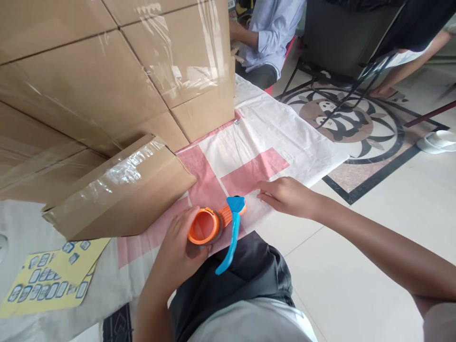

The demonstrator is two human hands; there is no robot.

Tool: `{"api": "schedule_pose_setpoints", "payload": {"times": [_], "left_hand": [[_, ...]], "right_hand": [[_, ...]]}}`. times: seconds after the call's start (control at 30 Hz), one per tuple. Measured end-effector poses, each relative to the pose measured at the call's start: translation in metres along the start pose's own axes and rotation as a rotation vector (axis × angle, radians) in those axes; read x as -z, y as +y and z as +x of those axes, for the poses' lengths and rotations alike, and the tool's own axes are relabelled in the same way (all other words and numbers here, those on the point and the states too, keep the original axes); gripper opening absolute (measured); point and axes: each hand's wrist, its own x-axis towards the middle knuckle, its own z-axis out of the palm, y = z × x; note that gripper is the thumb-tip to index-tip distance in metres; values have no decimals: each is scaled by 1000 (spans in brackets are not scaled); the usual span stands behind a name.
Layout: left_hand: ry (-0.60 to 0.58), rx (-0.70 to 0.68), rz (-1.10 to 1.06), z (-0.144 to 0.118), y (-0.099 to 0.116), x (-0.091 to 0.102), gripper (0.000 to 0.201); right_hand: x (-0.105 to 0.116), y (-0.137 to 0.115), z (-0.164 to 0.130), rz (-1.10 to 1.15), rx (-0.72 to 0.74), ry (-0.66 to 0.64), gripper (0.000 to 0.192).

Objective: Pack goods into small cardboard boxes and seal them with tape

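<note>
Furthest left of the dispenser (213,225), a yellow sheet (50,278) of small stickers lies flat on pale cloth, well apart from it and lower in view. Up and left of the dispenser a taped box (121,192) lies tilted on its side, its near corner just beside my left hand (180,244), and behind that box a wall of stacked cartons (107,71) wrapped in clear film fills the upper left. My left hand grips the dispenser: my fingers curl round the orange roll holder from the left and below, pressed against it, so that hand is closed on the tool. The orange ring faces up toward me, and the blue handle curves from the head down toward my dark-clad knee (245,270), its tip hanging over the knee. The head of the dispenser sits over the pink-and-white sheet (270,137) spread on the floor; whether it touches the sheet I cannot tell. Just right of the blue head, my right hand (285,194) lies low on that sheet with the fingers stretched out flat toward the dispenser, pinching nothing, fingertips near the head but apart from it. Far above and right of the dispenser, a seated person in a pale blue shirt (270,33) is partly in view behind the cartons, and further right a patterned floor inlay (342,121) shows under dark chair legs.
</note>
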Motion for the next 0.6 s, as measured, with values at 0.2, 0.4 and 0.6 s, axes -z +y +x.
{"api": "schedule_pose_setpoints", "payload": {"times": [0.2, 0.4, 0.6], "left_hand": [[-66, -113, 64, -14, 32, 7, 84], [-183, -30, 296, 18, 37, 6, 86], [-177, 89, 175, 24, 16, 23, 70]], "right_hand": [[-27, -6, -8, 101, -1, 95, 26], [-27, -18, -15, 92, -70, 127, 25], [-23, -30, -13, 47, -196, 156, 24]]}}
